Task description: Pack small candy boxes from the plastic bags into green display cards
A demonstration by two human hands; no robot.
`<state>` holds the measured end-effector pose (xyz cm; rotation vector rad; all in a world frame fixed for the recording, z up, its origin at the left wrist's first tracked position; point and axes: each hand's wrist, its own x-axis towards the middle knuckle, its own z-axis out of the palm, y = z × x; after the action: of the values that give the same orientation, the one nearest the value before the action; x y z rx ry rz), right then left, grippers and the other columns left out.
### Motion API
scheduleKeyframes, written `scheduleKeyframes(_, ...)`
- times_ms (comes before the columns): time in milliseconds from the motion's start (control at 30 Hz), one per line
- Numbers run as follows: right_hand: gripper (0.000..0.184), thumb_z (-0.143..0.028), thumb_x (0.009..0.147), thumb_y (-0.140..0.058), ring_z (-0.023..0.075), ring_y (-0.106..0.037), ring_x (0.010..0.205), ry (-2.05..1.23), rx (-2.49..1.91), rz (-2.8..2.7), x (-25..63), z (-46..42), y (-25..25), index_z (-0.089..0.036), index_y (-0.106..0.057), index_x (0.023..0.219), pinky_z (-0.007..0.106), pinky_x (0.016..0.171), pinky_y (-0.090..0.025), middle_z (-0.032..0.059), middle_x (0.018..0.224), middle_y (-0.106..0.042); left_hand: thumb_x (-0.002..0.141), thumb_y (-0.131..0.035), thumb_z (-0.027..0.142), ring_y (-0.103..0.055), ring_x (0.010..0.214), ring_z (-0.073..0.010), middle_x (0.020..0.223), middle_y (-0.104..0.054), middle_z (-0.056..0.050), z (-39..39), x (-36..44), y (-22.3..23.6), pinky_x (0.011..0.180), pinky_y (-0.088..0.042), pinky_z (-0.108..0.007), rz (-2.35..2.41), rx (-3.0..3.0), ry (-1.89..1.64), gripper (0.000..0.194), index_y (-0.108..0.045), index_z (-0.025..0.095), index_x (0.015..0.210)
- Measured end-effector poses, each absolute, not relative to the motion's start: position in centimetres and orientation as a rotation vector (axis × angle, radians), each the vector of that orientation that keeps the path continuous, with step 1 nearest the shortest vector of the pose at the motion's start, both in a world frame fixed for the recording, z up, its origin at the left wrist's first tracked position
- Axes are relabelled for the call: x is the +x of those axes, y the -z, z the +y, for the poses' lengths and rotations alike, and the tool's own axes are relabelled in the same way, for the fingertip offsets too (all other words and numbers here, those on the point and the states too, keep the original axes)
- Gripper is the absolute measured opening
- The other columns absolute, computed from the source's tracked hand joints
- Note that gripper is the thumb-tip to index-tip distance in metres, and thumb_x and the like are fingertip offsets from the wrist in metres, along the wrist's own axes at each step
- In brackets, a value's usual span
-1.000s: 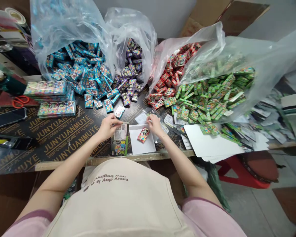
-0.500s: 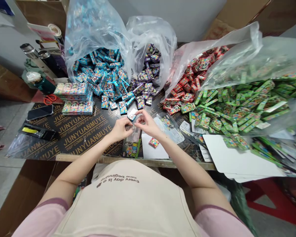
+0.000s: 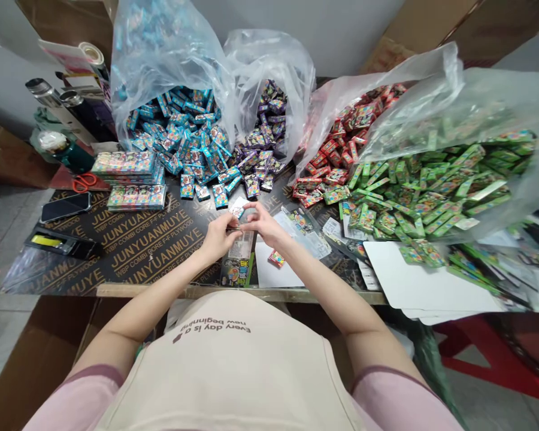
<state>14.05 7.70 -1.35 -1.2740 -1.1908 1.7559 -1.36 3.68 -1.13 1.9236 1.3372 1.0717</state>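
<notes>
My left hand [image 3: 220, 236] and my right hand [image 3: 261, 224] meet over the front middle of the table. Fingertips of both are pinched together around something thin and dark, too small to name. Just beyond them a small blue box [image 3: 237, 211] rests against a white piece, partly behind the right fingers. Below the hands lies a clear plastic pouch with a black and green printed part [image 3: 237, 272]. A small red box [image 3: 276, 258] sits on a white card [image 3: 269, 276], beside my right wrist.
Clear bags spill small blue boxes [image 3: 191, 131], purple boxes [image 3: 265, 140], red boxes [image 3: 336, 155] and green boxes [image 3: 413, 197] across the back. Wrapped packs [image 3: 137, 197], a phone [image 3: 66, 207], orange scissors [image 3: 84, 182] and a black tape dispenser [image 3: 63, 244] stand left. White cards [image 3: 422, 281] lie right.
The whole view has shifted slightly. Both hands stay together in nearly the same place, with the fingertips closer and a thin dark edge now showing between them.
</notes>
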Motion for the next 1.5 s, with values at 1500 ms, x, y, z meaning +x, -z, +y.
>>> scheduleKeyframes(1500, 0.015, -0.018, 0.086, -0.044, 0.0273, -0.052, 0.083, -0.413, -1.673, -2.131, 28.8, 4.2, 11.3, -0.019, -0.056, 0.077, 0.038, 0.075, -0.040, 0.0136, 0.084, -0.060, 0.076, -0.070, 0.033, -0.062, 0.093, -0.0202, 0.099, -0.067, -0.007, 3.8, -4.9, 3.5, 0.084, -0.049, -0.033, 1.258, 1.715, -0.943, 0.028, -0.067, 0.018, 0.100)
